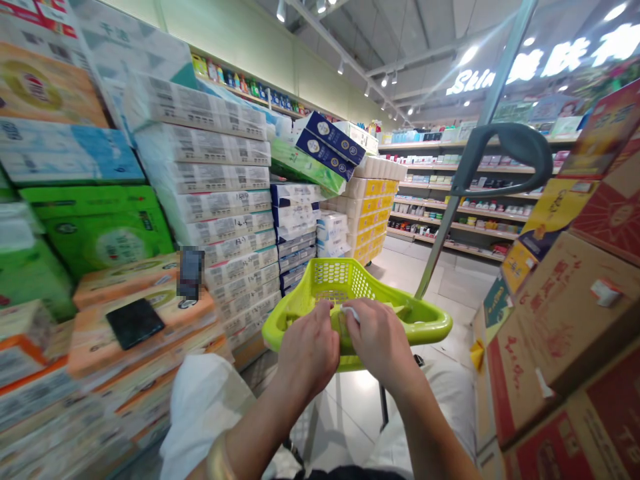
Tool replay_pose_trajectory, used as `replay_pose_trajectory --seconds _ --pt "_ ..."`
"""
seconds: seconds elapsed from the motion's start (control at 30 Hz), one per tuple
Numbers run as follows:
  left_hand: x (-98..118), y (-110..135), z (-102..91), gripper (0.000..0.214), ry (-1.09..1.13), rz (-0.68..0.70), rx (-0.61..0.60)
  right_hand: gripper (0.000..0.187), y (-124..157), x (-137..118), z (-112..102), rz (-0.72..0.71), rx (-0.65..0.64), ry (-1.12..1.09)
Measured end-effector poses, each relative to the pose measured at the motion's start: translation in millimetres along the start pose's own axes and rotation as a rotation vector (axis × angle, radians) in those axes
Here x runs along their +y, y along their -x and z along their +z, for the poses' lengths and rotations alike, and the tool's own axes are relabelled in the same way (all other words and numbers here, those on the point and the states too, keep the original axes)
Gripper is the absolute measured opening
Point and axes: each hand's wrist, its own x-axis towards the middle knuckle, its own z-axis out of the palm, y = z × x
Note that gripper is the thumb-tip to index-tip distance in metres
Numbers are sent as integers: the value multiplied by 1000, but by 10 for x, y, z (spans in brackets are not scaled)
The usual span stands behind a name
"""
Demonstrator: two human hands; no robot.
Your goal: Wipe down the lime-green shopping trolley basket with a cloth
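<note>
A lime-green plastic shopping basket [420, 317] on a trolley stands in front of me, with its grey handle [505, 143] rising to the upper right. My left hand [307, 350] and my right hand [383, 347] are both at the basket's near rim, fingers curled and closed. Between them I pinch a small white thing [350, 312] that I cannot make out. The insides of both hands are hidden.
Stacks of tissue packs [210, 193] rise at the left, with a dark phone-like object [134, 323] lying on an orange pack. Red and brown cartons [575, 313] crowd the right. A tiled aisle [450, 280] leads to shelves [475, 200] behind.
</note>
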Motion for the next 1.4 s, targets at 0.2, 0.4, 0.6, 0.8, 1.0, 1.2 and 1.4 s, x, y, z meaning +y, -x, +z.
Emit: replay_pose_trajectory --seconds 0.2,0.4,0.6,0.8,1.0,1.2,1.4 --pt "-10 -4 44 45 -30 19 10 18 59 62 8 15 59 68" --pt "-58 -4 55 47 -57 44 30 21 149 -52 92 -74 107 -72" --pt "-115 4 11 42 -81 24 52 23 266 314 13 60 203 -95" --pt "-172 13 18 42 -92 26 110 23 351 320 131 7 351 -75" --pt "-259 14 -23 40 -78 35 102 20 402 500 166 -42 471 -29" --pt "-283 11 -40 38 -99 49 116 29 423 830 50 89 502 106" --pt "-306 1 -51 35 -98 58 112 35 412 866 -18 156 484 96"
